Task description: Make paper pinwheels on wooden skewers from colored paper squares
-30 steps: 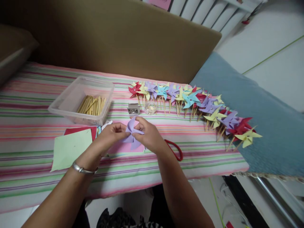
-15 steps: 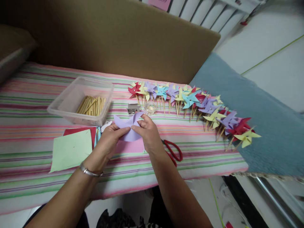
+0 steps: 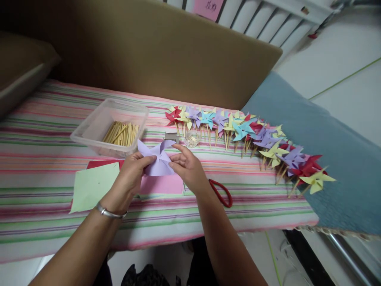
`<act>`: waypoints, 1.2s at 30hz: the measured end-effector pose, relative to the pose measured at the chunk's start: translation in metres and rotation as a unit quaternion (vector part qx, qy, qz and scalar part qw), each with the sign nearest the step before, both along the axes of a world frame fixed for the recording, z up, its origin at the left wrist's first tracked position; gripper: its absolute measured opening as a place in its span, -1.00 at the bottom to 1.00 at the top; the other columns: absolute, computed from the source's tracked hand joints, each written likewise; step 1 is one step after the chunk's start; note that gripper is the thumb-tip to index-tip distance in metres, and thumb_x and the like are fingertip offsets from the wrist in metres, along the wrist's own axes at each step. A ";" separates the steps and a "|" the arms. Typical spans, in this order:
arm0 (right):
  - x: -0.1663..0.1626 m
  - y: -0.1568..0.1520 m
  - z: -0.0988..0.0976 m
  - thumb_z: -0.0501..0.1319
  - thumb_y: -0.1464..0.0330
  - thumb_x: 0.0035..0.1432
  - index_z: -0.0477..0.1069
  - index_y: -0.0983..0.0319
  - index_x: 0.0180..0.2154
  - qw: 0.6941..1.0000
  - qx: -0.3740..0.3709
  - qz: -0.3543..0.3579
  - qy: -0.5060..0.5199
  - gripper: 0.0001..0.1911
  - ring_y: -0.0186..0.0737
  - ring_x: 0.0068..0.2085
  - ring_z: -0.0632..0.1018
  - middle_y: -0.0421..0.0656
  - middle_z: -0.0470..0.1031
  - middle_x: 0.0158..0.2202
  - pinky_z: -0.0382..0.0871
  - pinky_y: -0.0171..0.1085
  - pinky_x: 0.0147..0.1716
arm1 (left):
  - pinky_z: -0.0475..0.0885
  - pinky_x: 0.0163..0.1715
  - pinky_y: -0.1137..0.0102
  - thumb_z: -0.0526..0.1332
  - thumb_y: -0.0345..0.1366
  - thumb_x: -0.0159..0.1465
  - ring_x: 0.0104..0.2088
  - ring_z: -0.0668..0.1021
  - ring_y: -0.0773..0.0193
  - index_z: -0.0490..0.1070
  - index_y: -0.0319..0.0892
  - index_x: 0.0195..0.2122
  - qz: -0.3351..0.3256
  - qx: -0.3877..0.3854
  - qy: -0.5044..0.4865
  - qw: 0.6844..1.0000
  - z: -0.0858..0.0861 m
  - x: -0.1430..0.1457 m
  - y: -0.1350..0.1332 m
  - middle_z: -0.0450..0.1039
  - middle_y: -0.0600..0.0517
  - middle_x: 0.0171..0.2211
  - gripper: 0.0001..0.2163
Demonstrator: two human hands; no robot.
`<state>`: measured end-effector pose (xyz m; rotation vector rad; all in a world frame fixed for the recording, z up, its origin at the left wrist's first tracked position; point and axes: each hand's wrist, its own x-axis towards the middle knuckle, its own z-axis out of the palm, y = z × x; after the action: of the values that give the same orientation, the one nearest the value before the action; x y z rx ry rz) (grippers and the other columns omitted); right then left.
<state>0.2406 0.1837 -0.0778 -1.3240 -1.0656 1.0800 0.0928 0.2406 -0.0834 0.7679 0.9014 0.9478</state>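
A purple paper pinwheel (image 3: 159,161) is held up over the table, its blades curled in toward the middle. My left hand (image 3: 132,169) pinches it at the left, thumb lying close to the centre. At its right edge, my right hand (image 3: 187,165) has thumb and bent fingers on the paper, with the index finger by the upper blade. Beneath the pinwheel lies a pink paper sheet (image 3: 162,186). Near my left wrist rest a light green sheet (image 3: 95,186) and a red sheet (image 3: 104,163). Red-handled scissors (image 3: 222,194) lie beside my right forearm, their blades hidden.
A clear plastic box (image 3: 86,139) holds several wooden sticks (image 3: 122,134). Behind my hands are a small grey box (image 3: 172,137) and a round clear dish (image 3: 193,139). Finished pinwheels (image 3: 242,129) line the striped cloth's (image 3: 178,222) back and right. A brown board (image 3: 166,55) stands behind.
The purple blades now meet nearer the middle, and the pinwheel faces up more. My right thumb has shifted from the centre to the right edge. The whole view has shifted slightly.
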 end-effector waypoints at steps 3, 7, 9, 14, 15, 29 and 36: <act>0.001 -0.002 0.000 0.23 0.43 0.01 0.28 0.08 0.07 0.998 0.036 0.017 -0.050 -0.46 -0.31 -0.33 0.53 -0.21 0.47 -0.28 0.37 -0.31 -0.34 | 0.31 -0.51 0.46 0.38 -0.36 -0.15 -0.56 0.42 0.34 0.45 -0.22 -0.59 -0.004 0.012 -0.004 1.000 0.004 -0.005 0.003 0.44 0.07 -0.61 -0.88; -0.002 -0.002 -0.001 0.20 0.45 0.04 0.30 0.10 0.06 0.995 0.060 0.026 -0.069 -0.50 -0.34 -0.35 0.52 -0.19 0.48 -0.25 0.38 -0.32 -0.36 | 0.29 -0.56 0.46 0.36 -0.37 -0.16 -0.60 0.39 0.34 0.40 -0.22 -0.65 -0.005 0.017 0.003 1.000 0.004 -0.008 0.006 0.33 0.12 -0.70 -0.87; -0.002 -0.002 0.000 0.19 0.45 0.06 0.35 0.12 -0.01 0.993 0.075 0.028 -0.088 -0.59 -0.32 -0.32 0.52 -0.17 0.48 -0.25 0.39 -0.32 -0.34 | 0.27 -0.58 0.47 0.36 -0.36 -0.16 -0.61 0.39 0.36 0.43 -0.23 -0.61 -0.011 0.015 0.012 1.000 0.004 -0.010 0.008 0.36 0.11 -0.68 -0.88; 0.002 -0.003 0.004 0.17 0.49 0.11 0.50 0.14 -0.20 0.961 0.123 0.063 -0.239 -0.76 -0.26 -0.21 0.52 -0.16 0.51 -0.23 0.39 -0.24 -0.16 | 0.28 -0.58 0.49 0.37 -0.37 -0.15 -0.60 0.40 0.38 0.46 -0.25 -0.53 -0.012 0.012 0.015 1.000 0.002 -0.013 0.009 0.44 0.08 -0.60 -0.85; 0.003 -0.004 0.005 0.16 0.50 0.12 0.51 0.13 -0.20 0.953 0.134 0.075 -0.262 -0.75 -0.24 -0.16 0.51 -0.16 0.51 -0.21 0.37 -0.23 -0.12 | 0.28 -0.58 0.49 0.37 -0.37 -0.15 -0.60 0.40 0.38 0.46 -0.25 -0.54 -0.014 0.011 0.012 1.000 0.002 -0.013 0.009 0.44 0.09 -0.61 -0.85; -0.006 0.000 0.002 0.29 0.36 0.01 0.52 0.17 -0.44 0.978 0.041 -0.001 -0.207 -0.96 -0.13 0.04 0.45 -0.11 0.49 -0.11 0.24 -0.19 0.04 | 0.35 -0.49 0.46 0.37 -0.34 -0.14 -0.54 0.47 0.32 0.53 -0.22 -0.48 -0.034 0.008 0.071 0.997 -0.007 -0.002 0.001 0.52 0.04 -0.53 -0.84; -0.010 0.002 -0.002 0.30 0.38 -0.01 0.47 0.16 -0.52 0.973 0.041 -0.032 -0.226 -0.92 -0.13 -0.04 0.47 -0.16 0.50 -0.26 0.25 -0.18 -0.01 | 0.30 -0.56 0.49 0.34 -0.37 -0.12 -0.58 0.45 0.34 0.53 -0.21 -0.51 -0.038 0.012 0.077 0.996 -0.012 0.001 -0.001 0.52 0.05 -0.56 -0.89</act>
<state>0.2302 0.1862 -0.0798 -1.5671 -1.3723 0.6909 0.0943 0.2396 -0.0955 0.8994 0.9885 0.8432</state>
